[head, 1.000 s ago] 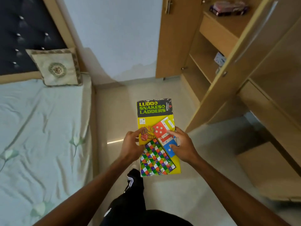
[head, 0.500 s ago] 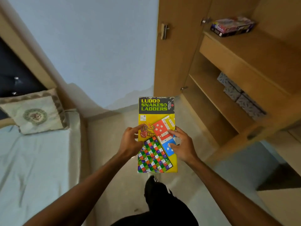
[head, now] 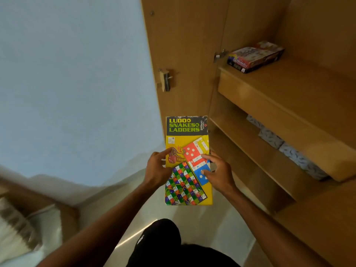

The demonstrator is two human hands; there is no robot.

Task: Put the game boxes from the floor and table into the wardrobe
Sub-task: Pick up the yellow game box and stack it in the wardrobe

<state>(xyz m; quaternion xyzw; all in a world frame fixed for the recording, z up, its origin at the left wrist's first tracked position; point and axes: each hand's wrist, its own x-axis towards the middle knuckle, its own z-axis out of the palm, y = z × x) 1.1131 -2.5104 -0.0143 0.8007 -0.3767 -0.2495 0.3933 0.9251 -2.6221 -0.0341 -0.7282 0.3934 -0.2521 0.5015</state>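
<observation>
I hold a yellow Ludo and Snakes & Ladders game box (head: 186,132) flat in front of me, above the floor. My left hand (head: 157,168) grips its left edge and my right hand (head: 217,171) grips its right edge, thumbs on the lid. The open wooden wardrobe (head: 269,105) fills the right side, just beyond the box. Another game box (head: 254,56), dark with a colourful lid, lies on the wardrobe's upper shelf at the top right.
Patterned grey-white boxes (head: 285,149) sit at the back of the middle shelf. The wardrobe's open door (head: 179,54) stands straight ahead with a latch on it. A pale blue wall (head: 73,83) is at left, a bed corner (head: 28,228) at lower left.
My view has swung up and right toward the wardrobe, and I have stepped closer. The shelves now loom larger; the bed and pillow have slid out at lower left. Both hands keep the same hold.
</observation>
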